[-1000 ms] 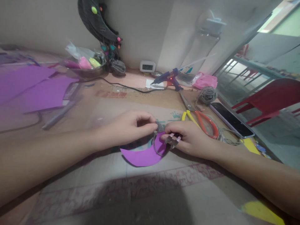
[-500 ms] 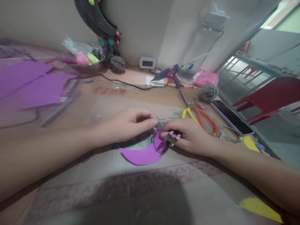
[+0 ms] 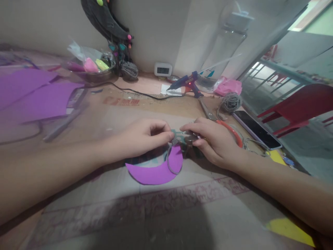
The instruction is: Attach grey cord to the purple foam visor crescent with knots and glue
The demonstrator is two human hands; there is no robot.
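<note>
A purple crescent cutout [image 3: 153,174] lies in front of me, its right end up by my left fingertips. Grey yarn [image 3: 168,163] hangs in a loop across that end and is bunched at its top. My left hand [image 3: 148,137] is closed in a pinch on the grey yarn there. To the right, my right hand [image 3: 214,140] is closed around a small shiny metal tool [image 3: 191,138], mostly hidden by the fingers, its kind unclear. This hand is apart from the cutout.
Behind stand a blue glue gun [image 3: 186,83], a small digital clock [image 3: 163,69] and a bowl [image 3: 96,75] of bagged items. Scissors [image 3: 206,109], a grey yarn ball [image 3: 231,101] and a phone [image 3: 257,130] lie right. Purple sheets [image 3: 39,93] are left.
My right hand has drawn away from the cutout, up and to the right, and the metal tool has turned in it. The cutout has shifted slightly left. My left hand keeps its pinch.
</note>
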